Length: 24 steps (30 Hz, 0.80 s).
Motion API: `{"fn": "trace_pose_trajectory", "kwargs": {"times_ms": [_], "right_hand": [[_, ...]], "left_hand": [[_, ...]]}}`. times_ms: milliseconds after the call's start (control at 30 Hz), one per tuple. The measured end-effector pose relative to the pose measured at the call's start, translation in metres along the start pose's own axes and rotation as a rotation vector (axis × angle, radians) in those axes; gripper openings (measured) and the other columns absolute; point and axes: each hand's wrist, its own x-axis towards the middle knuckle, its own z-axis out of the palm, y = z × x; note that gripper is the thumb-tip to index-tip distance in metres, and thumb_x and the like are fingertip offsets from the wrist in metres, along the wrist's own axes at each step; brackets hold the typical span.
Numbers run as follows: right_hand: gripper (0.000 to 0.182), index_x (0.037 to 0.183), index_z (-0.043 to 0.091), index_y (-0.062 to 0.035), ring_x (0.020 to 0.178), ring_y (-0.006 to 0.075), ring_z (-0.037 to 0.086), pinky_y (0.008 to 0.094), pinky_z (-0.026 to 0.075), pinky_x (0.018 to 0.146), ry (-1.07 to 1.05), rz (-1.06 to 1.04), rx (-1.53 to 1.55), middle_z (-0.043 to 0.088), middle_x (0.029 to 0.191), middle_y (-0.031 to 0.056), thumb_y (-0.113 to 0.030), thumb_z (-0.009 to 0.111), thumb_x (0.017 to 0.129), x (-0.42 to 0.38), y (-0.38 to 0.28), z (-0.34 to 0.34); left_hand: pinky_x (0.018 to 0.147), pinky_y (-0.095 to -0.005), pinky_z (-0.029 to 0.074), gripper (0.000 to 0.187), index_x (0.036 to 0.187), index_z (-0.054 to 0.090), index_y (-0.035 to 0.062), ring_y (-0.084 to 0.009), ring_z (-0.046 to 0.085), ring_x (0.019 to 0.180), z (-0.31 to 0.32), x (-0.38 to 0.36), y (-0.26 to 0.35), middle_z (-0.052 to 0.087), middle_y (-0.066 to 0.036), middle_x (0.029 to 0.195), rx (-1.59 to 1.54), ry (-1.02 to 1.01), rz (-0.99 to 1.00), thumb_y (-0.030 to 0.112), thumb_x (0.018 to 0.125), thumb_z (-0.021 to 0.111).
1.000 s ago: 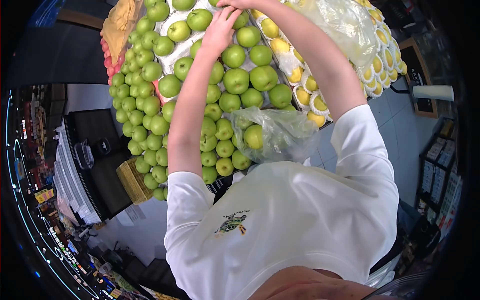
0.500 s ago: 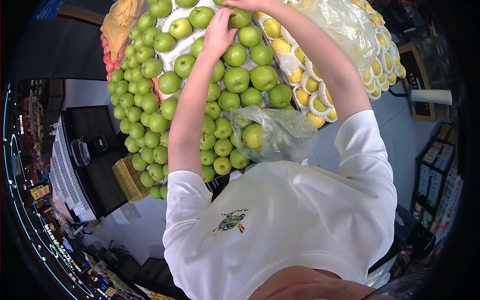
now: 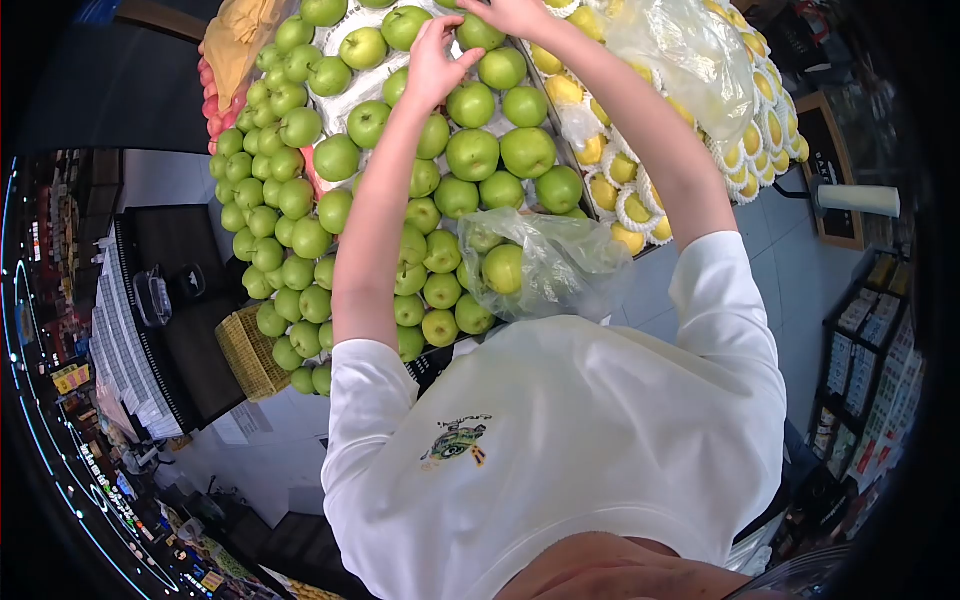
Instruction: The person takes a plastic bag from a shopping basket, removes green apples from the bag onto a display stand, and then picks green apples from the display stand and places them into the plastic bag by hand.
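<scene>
My left grip (image 3: 436, 66) is slack, thumb and fingers parted, with nothing that I can see inside it. My right grip (image 3: 508, 14) comes in from the other side at the top of the view, its fingertips just beside those of the left; the edge cuts part of it off, so I cannot tell whether it holds anything. What counts is how both stand to one green apple (image 3: 481, 33): it lies just right of my left fingers, by the thumb tip, and just on the near side of my right grip, so the two flank it. Being nearly round, it offers no long axis to line up with. Neither grip is clearly the nearer, and I cannot tell whether either touches its skin. A second apple (image 3: 405, 28) sits just left of my left fingers, and a third apple (image 3: 502, 69) lies closer to me, right of the thumb. My left forearm (image 3: 375, 215) passes over the green pile; my right forearm (image 3: 640, 110) passes over yellow fruit (image 3: 603, 192) in white nets. Near my shirt (image 3: 560, 440) lies a clear bag (image 3: 575, 265), well apart from both grips.
</scene>
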Motion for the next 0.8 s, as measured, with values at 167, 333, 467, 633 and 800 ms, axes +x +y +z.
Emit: {"fn": "trace_pose_trajectory", "kwargs": {"times_ms": [167, 333, 467, 633, 800], "right_hand": [[0.052, 0.132, 0.064, -0.0106, 0.127, 0.039, 0.051, 0.0507, 0.037, 0.111, -0.092, -0.138, -0.052, 0.06, 0.137, 0.0178, -0.039, 0.071, 0.09, 0.02, 0.029, 0.029], [0.057, 0.137, 0.061, -0.01, 0.129, 0.0411, 0.05, 0.052, 0.036, 0.112, -0.136, -0.019, -0.113, 0.059, 0.139, 0.0186, -0.044, 0.07, 0.092, 0.02, 0.04, 0.04], [0.066, 0.141, 0.057, -0.0082, 0.135, 0.0438, 0.044, 0.0544, 0.031, 0.116, -0.132, -0.018, -0.115, 0.052, 0.147, 0.0225, -0.05, 0.068, 0.092, 0.023, 0.048, 0.043], [0.075, 0.148, 0.052, -0.0081, 0.145, 0.0457, 0.032, 0.0544, 0.022, 0.122, -0.188, -0.022, -0.139, 0.041, 0.157, 0.0241, -0.055, 0.066, 0.091, 0.025, 0.066, 0.06], [0.085, 0.156, 0.042, -0.0085, 0.152, 0.0442, 0.021, 0.0544, 0.014, 0.125, -0.136, -0.098, -0.178, 0.03, 0.165, 0.0232, -0.057, 0.065, 0.091, 0.024, 0.071, 0.064]], "left_hand": [[0.106, -0.0379, 0.056, 0.062, 0.131, 0.057, -0.0015, -0.0249, 0.066, 0.119, 0.005, 0.001, 0.0, 0.061, -0.014, 0.128, -0.011, 0.018, -0.06, 0.015, 0.08, 0.089], [0.102, -0.0394, 0.058, 0.06, 0.13, 0.058, -0.0023, -0.0268, 0.067, 0.116, 0.009, 0.005, 0.002, 0.062, -0.015, 0.129, 0.017, 0.012, -0.034, 0.016, 0.08, 0.088], [0.096, -0.0403, 0.061, 0.061, 0.129, 0.058, -0.0033, -0.0295, 0.068, 0.113, 0.016, 0.006, 0.005, 0.061, -0.018, 0.127, 0.095, 0.059, -0.067, 0.019, 0.081, 0.088], [0.091, -0.039, 0.062, 0.061, 0.13, 0.058, -0.0046, -0.0306, 0.069, 0.109, 0.019, 0.003, 0.005, 0.061, -0.021, 0.123, 0.164, 0.096, -0.048, 0.02, 0.082, 0.087], [0.086, -0.0375, 0.062, 0.064, 0.127, 0.061, -0.0049, -0.0298, 0.071, 0.099, 0.024, 0.007, 0.004, 0.062, -0.022, 0.121, 0.182, 0.149, -0.101, 0.032, 0.081, 0.087]]}}
